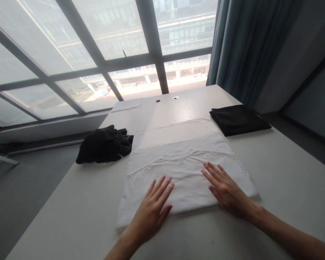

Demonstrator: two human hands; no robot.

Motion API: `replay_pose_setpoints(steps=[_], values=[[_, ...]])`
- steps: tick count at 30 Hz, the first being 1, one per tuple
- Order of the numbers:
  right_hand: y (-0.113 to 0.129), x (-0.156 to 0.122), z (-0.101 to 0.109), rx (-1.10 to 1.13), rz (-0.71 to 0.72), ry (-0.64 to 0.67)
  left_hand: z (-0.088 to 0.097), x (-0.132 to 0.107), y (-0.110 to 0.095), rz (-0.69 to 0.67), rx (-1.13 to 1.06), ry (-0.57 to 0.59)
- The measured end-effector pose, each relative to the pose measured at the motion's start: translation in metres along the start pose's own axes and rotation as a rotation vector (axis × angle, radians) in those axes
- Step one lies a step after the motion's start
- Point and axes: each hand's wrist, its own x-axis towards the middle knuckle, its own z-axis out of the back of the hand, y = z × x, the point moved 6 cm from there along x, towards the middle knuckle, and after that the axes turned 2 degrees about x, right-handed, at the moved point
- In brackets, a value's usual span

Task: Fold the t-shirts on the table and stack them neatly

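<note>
A white T-shirt (184,169) lies on the table with its near part folded over toward the far side; a collar-like edge runs across its middle. My left hand (154,206) rests flat on the near left part of the cloth, fingers stretched out and thumb apart. On the near right part lies my right hand (224,187), also flat, its fingers pointing up and to the left. Small wrinkles show in the fabric around both hands and along the collar edge. Neither hand grips anything.
The white table (287,173) carries a crumpled black cloth (105,144) on the left and a neatly folded black cloth (239,119) on the right. White paper (127,104) lies at the far left corner. Behind are large windows and a blue-grey curtain (241,50).
</note>
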Motion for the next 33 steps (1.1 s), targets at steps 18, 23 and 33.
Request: replay_pose_setpoints(steps=[18, 23, 33], values=[[0.022, -0.004, -0.014, 0.057, 0.148, 0.153, -0.004, 0.043, -0.041, -0.076, -0.098, 0.072], [0.015, -0.006, -0.024, 0.056, 0.115, 0.201, -0.027, 0.099, -0.042, -0.001, -0.137, 0.014], [-0.025, 0.004, 0.003, 0.118, -0.136, 0.006, -0.053, 0.105, -0.043, -0.042, -0.050, 0.031]])
